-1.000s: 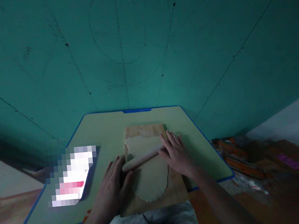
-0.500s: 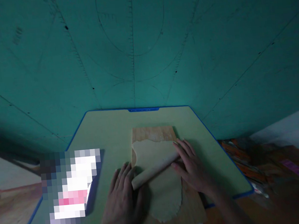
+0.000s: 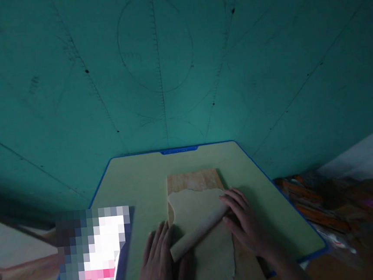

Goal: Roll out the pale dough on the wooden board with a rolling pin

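Evidently, the wooden rolling pin lay aslant across the flattened sheet of dough on the wooden board, its left end nearer the person than its right. The right hand, over the board's right edge, had its fingers curled over the pin's far end, gripping it with the thumb on the near side. The left hand, at the board's left edge, flanked the other end between fingers and thumb; whether it closed on the pin, I could not tell. Beneath the board stood a blue-edged table. Left of the board was a pixelated bright item; beyond the board rose a green wall marked with lines and circles.
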Action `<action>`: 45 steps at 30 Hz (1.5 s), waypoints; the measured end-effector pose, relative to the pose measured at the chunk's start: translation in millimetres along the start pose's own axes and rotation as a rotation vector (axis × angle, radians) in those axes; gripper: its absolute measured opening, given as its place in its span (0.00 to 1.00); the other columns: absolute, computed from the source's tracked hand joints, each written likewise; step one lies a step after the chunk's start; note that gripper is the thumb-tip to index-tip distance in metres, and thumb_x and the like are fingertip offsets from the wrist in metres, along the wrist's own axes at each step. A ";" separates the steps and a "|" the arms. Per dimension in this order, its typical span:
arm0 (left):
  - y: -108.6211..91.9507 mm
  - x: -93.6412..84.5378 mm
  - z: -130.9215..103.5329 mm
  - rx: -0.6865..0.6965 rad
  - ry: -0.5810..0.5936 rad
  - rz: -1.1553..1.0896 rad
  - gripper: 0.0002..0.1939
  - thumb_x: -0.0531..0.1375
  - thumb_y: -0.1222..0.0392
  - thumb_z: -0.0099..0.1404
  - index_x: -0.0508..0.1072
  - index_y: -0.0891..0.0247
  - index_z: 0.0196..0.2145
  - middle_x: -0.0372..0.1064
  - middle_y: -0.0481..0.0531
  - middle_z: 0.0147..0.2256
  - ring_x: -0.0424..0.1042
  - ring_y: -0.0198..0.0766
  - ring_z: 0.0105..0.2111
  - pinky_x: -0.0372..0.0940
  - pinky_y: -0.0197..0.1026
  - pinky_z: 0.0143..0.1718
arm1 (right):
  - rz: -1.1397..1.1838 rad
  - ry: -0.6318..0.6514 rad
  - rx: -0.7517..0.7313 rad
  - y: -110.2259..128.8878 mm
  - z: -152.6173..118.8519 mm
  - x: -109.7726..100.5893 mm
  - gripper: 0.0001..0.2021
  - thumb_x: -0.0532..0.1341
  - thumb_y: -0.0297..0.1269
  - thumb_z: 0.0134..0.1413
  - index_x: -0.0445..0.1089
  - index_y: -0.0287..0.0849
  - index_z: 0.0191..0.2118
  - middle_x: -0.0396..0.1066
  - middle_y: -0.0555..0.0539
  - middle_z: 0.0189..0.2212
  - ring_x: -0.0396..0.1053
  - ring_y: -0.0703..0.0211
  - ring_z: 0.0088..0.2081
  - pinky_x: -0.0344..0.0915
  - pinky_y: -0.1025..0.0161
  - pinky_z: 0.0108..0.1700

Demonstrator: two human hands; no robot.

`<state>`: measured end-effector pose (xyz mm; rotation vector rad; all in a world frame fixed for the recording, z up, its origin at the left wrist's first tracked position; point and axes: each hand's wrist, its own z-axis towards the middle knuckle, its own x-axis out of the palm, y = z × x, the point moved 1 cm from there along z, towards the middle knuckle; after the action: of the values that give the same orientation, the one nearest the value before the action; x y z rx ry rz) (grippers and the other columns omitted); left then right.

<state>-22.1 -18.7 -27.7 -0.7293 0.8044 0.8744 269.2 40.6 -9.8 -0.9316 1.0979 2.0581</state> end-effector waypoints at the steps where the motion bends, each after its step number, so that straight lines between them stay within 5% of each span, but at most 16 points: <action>1: -0.6 0.5 0.9 -0.008 -0.027 0.007 0.34 0.54 0.52 0.72 0.52 0.66 0.70 0.71 0.67 0.60 0.71 0.56 0.60 0.72 0.60 0.56 | 0.000 -0.010 0.001 0.1 1.2 -0.5 0.21 0.54 0.45 0.69 0.67 0.44 0.62 0.65 0.38 0.64 0.57 0.41 0.68 0.64 0.40 0.64; 6: -4.0 3.9 3.6 -0.065 -0.045 0.024 0.27 0.55 0.51 0.71 0.63 0.63 0.64 0.73 0.65 0.58 0.72 0.56 0.59 0.72 0.60 0.56 | -0.117 -0.048 -0.078 12.1 3.2 -4.1 0.22 0.56 0.45 0.67 0.69 0.42 0.61 0.64 0.35 0.65 0.54 0.36 0.70 0.54 0.30 0.68; 13: -2.6 4.4 4.6 -0.084 -0.044 0.012 0.28 0.58 0.50 0.70 0.64 0.64 0.63 0.73 0.66 0.58 0.71 0.56 0.60 0.69 0.61 0.59 | -0.195 0.204 -0.201 51.3 6.1 6.5 0.33 0.59 0.48 0.67 0.55 0.41 0.72 0.58 0.36 0.70 0.51 0.41 0.72 0.53 0.37 0.70; 20: 5.2 13.7 1.7 -0.193 0.024 0.003 0.40 0.57 0.40 0.69 0.59 0.71 0.68 0.67 0.71 0.62 0.66 0.61 0.63 0.67 0.63 0.61 | -0.278 0.299 -0.078 43.5 92.5 23.2 0.32 0.54 0.56 0.70 0.62 0.40 0.69 0.56 0.33 0.71 0.50 0.41 0.72 0.45 0.41 0.72; 26: 3.0 10.4 5.3 -0.258 0.137 -0.016 0.40 0.54 0.35 0.69 0.65 0.72 0.65 0.63 0.71 0.65 0.60 0.64 0.67 0.60 0.67 0.65 | -0.312 0.215 0.031 52.0 138.7 37.7 0.24 0.50 0.45 0.74 0.68 0.38 0.65 0.58 0.34 0.70 0.51 0.43 0.72 0.39 0.43 0.72; 32: 1.3 6.6 8.5 -0.257 0.142 0.010 0.39 0.53 0.35 0.69 0.68 0.72 0.63 0.65 0.69 0.64 0.61 0.62 0.66 0.60 0.65 0.65 | -0.263 0.220 -0.076 48.3 96.5 22.3 0.16 0.52 0.40 0.73 0.77 0.45 0.52 0.75 0.43 0.57 0.66 0.51 0.62 0.53 0.49 0.68; 38: 2.1 6.0 8.0 -0.238 0.148 -0.002 0.39 0.54 0.35 0.69 0.69 0.72 0.63 0.65 0.68 0.64 0.61 0.62 0.67 0.61 0.65 0.66 | -0.278 0.173 -0.121 39.0 28.5 5.4 0.26 0.61 0.44 0.67 0.65 0.39 0.65 0.61 0.34 0.68 0.55 0.43 0.70 0.49 0.43 0.71; 41: 2.1 5.1 9.3 -0.255 0.163 -0.010 0.39 0.54 0.35 0.69 0.69 0.73 0.62 0.65 0.69 0.64 0.60 0.63 0.67 0.60 0.66 0.66 | -0.310 0.204 -0.093 40.7 36.2 10.6 0.29 0.61 0.48 0.66 0.64 0.36 0.66 0.59 0.31 0.69 0.52 0.39 0.71 0.47 0.40 0.71; 45: 1.9 5.5 11.1 -0.282 0.189 -0.004 0.41 0.54 0.34 0.68 0.69 0.74 0.63 0.65 0.69 0.64 0.60 0.64 0.67 0.61 0.67 0.65 | -0.310 0.268 -0.057 43.8 86.7 20.3 0.25 0.58 0.51 0.69 0.70 0.36 0.61 0.67 0.31 0.63 0.62 0.40 0.66 0.55 0.42 0.66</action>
<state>-18.3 -6.8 -27.2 -1.0739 0.8552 0.9349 198.5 99.3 27.8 -1.3453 0.9592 1.7537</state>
